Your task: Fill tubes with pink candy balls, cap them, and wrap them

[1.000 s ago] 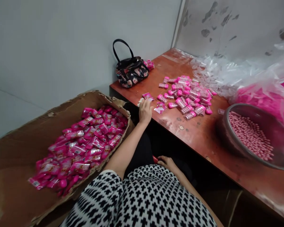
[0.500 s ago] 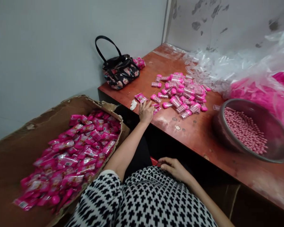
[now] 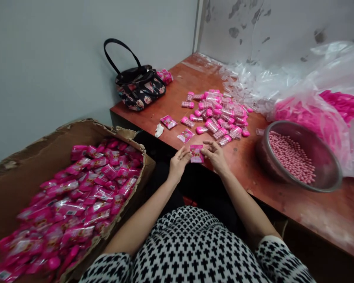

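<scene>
Lying nr held pkt [image 3: 196, 153]: 2 loose pkts [image 3: 185, 136], btl pile [image 3: 220, 116].

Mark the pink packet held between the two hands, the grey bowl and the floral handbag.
Pink packet [image 3: 197, 154], head view: middle of its printed face.
Grey bowl [image 3: 323, 159], head view: bare inner wall.
Floral handbag [image 3: 139, 92], head view: its patterned side.

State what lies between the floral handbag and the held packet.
In the head view, two pink packets lie there on the table, with a white scrap beside one.
</scene>
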A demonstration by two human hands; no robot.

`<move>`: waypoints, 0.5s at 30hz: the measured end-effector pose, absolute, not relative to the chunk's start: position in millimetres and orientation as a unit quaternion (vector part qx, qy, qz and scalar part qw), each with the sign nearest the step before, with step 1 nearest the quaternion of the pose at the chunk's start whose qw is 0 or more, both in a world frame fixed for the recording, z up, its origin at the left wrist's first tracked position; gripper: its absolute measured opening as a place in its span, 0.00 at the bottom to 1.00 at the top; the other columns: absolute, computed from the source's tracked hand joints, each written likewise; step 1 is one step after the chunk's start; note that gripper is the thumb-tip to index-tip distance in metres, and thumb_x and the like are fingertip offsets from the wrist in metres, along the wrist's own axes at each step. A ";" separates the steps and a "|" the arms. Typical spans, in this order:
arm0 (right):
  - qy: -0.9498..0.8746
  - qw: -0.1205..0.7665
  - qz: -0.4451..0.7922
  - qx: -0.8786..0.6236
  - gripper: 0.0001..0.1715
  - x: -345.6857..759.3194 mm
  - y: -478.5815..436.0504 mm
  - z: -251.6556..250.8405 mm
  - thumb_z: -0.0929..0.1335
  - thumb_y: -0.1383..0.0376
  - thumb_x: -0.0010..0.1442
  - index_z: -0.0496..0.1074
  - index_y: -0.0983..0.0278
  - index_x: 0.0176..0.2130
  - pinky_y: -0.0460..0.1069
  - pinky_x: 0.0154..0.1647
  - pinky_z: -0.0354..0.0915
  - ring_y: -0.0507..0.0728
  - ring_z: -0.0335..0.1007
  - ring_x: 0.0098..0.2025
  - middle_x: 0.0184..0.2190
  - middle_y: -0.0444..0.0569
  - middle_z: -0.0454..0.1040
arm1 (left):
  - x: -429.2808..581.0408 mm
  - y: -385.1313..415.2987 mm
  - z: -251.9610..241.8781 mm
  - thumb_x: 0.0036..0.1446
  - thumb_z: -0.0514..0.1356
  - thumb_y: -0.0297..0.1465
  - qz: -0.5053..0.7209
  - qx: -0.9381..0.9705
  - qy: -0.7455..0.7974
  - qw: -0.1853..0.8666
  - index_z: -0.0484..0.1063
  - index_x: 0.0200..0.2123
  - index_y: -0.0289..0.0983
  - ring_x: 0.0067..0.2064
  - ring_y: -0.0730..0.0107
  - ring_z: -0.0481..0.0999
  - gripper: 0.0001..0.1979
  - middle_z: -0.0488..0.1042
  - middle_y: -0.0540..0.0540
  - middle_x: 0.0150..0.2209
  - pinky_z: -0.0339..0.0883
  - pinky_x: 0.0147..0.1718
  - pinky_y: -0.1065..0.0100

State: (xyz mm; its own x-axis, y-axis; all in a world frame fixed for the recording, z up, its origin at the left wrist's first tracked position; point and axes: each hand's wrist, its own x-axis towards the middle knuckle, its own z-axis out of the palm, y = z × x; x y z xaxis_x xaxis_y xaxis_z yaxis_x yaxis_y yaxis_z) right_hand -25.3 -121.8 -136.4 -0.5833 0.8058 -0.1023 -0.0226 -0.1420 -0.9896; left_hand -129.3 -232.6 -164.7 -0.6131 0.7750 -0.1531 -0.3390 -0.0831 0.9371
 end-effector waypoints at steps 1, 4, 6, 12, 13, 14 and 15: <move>-0.578 0.286 0.687 -0.334 0.25 -23.0 -124.6 -138.0 0.73 0.60 0.44 0.66 0.63 0.41 0.43 0.21 0.57 0.46 0.60 0.19 0.20 0.36 0.68 | -128.4 -235.2 -166.1 0.46 0.66 0.42 0.705 0.159 0.524 0.451 0.75 0.44 0.36 0.41 0.61 0.77 0.24 0.77 0.40 0.42 0.70 0.44 0.59; -0.597 0.238 0.697 -0.316 0.27 -14.6 -129.2 -143.7 0.74 0.60 0.43 0.66 0.63 0.42 0.43 0.21 0.57 0.47 0.60 0.19 0.20 0.36 0.68 | -126.6 -238.5 -168.3 0.44 0.67 0.41 0.674 0.124 0.474 0.553 0.77 0.35 0.31 0.33 0.66 0.78 0.20 0.78 0.41 0.34 0.72 0.37 0.63; -0.629 0.219 0.681 -0.304 0.26 -8.8 -126.1 -145.9 0.73 0.59 0.44 0.66 0.62 0.42 0.44 0.22 0.58 0.48 0.61 0.20 0.20 0.36 0.68 | -124.3 -239.7 -168.6 0.41 0.69 0.39 0.666 0.118 0.471 0.566 0.77 0.30 0.31 0.32 0.68 0.77 0.17 0.78 0.42 0.31 0.72 0.35 0.65; -0.857 0.199 0.293 -0.375 0.15 -11.6 -78.4 -123.4 0.64 0.56 0.58 0.71 0.64 0.39 0.50 0.36 0.63 0.56 0.70 0.34 0.32 0.49 0.74 | -118.3 -244.9 -170.6 0.37 0.71 0.37 0.653 0.097 0.519 0.543 0.78 0.24 0.31 0.27 0.72 0.75 0.14 0.77 0.44 0.24 0.71 0.32 0.70; -0.881 0.176 0.193 -0.394 0.16 -17.4 -67.8 -117.9 0.64 0.57 0.59 0.71 0.64 0.41 0.52 0.38 0.63 0.58 0.70 0.38 0.37 0.53 0.74 | -118.1 -245.7 -170.2 0.36 0.71 0.37 0.656 0.084 0.523 0.537 0.78 0.24 0.31 0.26 0.72 0.75 0.15 0.77 0.45 0.24 0.71 0.31 0.70; -0.895 0.144 0.110 -0.407 0.17 -24.1 -57.9 -113.5 0.63 0.58 0.59 0.70 0.65 0.44 0.53 0.40 0.63 0.61 0.69 0.42 0.41 0.56 0.73 | -118.1 -246.5 -169.2 0.34 0.71 0.37 0.660 0.070 0.526 0.532 0.78 0.23 0.31 0.26 0.73 0.75 0.15 0.77 0.45 0.23 0.70 0.30 0.71; -0.901 0.111 0.047 -0.416 0.19 -31.4 -48.9 -110.7 0.64 0.58 0.59 0.69 0.66 0.46 0.54 0.41 0.63 0.63 0.68 0.45 0.45 0.59 0.71 | -118.3 -247.2 -167.5 0.33 0.72 0.37 0.664 0.056 0.527 0.528 0.78 0.23 0.31 0.25 0.73 0.74 0.16 0.76 0.45 0.23 0.70 0.30 0.71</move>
